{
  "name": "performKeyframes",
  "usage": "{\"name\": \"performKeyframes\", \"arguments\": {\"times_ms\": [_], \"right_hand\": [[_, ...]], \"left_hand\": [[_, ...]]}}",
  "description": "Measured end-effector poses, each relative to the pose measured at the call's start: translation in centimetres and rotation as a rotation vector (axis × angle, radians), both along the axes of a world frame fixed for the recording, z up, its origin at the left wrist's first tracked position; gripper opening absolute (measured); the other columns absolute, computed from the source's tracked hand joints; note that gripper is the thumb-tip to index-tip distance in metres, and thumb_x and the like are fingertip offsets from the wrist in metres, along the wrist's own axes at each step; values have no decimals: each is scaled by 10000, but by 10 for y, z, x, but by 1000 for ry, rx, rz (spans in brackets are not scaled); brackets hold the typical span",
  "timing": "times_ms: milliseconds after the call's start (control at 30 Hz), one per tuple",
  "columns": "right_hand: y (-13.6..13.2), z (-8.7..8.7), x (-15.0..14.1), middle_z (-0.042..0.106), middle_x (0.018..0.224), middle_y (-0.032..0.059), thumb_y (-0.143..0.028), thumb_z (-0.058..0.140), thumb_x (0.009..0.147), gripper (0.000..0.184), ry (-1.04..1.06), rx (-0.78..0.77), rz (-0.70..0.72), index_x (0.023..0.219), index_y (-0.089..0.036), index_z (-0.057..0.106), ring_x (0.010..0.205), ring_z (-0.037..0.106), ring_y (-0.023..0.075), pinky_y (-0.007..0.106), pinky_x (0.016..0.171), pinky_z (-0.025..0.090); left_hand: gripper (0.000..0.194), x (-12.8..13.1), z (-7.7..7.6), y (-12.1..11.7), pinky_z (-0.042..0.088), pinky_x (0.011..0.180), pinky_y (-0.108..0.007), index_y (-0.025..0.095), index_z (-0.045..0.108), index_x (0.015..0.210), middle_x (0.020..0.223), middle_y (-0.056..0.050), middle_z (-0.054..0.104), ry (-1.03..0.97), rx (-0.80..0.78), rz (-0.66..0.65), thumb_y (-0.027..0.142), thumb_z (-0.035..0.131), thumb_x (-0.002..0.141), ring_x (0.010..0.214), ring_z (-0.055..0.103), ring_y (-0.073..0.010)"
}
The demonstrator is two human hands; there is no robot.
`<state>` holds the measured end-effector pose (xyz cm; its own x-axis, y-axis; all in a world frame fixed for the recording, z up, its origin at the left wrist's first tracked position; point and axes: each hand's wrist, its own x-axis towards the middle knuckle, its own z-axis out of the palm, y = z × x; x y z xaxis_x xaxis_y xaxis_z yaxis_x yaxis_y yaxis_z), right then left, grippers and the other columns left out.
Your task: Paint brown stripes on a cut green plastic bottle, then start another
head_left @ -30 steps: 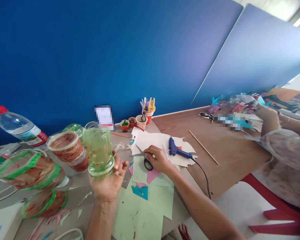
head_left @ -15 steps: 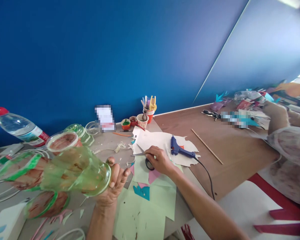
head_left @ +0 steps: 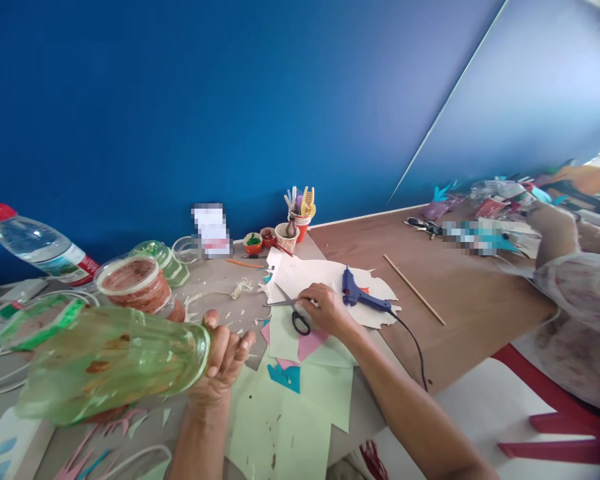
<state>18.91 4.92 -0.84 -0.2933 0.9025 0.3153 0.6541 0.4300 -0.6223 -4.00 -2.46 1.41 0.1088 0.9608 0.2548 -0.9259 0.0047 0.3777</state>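
My left hand [head_left: 225, 360] is closed around the rimmed end of a green see-through plastic bottle [head_left: 120, 363] with brown smears, which lies tilted sideways toward the left. My right hand [head_left: 325, 308] has its fingers closed on the scissors [head_left: 301, 324]. One black handle loop shows below the fingers, and the blades stand apart over the edge of white cut paper [head_left: 305, 273]. Just right of that hand, a blue glue gun [head_left: 365, 297] rests on the white paper. Pale green paper sheets [head_left: 285, 427] lie beneath, with pink and blue scraps.
Brown-painted plastic cups [head_left: 133, 283] and a red-capped water bottle [head_left: 45, 250] stand at the left. Paint cups [head_left: 253, 243] and a tool cup [head_left: 303, 223] line the wall. A wooden stick [head_left: 414, 289] lies right. Another person's arm [head_left: 553, 233] is at far right.
My left hand has turned the green bottle flatter, its far end swinging down and left, uncovering more of the brown cup. The scissor blades have spread apart in my right hand.
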Motion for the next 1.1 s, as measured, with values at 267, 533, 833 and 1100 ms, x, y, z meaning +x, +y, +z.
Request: {"name": "performKeyframes", "arguments": {"times_ms": [267,533,833,1100], "right_hand": [[-2,-2,-6,715,780,57,-173,574,803,161,29,1,-9,887,-194,710,761,612,207,347,754,439],[2,11,-3,662,732,33,-278,495,837,327,259,-106,-173,1113,-142,605,689,598,167,281,640,450],[46,34,-17,669,689,12,-263,567,796,534,406,-310,-202,1295,-99,472,566,577,134,264,571,442],[93,19,-47,599,673,-37,-288,584,728,572,750,-340,-89,1279,-170,489,468,509,85,237,501,424]], "left_hand": [[176,-2,-8,2,430,639,-353,207,606,872,366,125,219,51,1,-90,372,575,820,321,248,-70],[481,13,8,9,499,775,-404,130,673,892,621,-35,574,78,-238,4,565,500,781,501,466,-124],[495,26,-7,22,541,743,-389,153,703,850,815,-117,711,46,-445,108,625,590,755,696,646,-207],[482,26,-19,24,554,744,-363,178,710,906,868,-74,722,53,-415,120,470,839,545,788,666,-218]]}}
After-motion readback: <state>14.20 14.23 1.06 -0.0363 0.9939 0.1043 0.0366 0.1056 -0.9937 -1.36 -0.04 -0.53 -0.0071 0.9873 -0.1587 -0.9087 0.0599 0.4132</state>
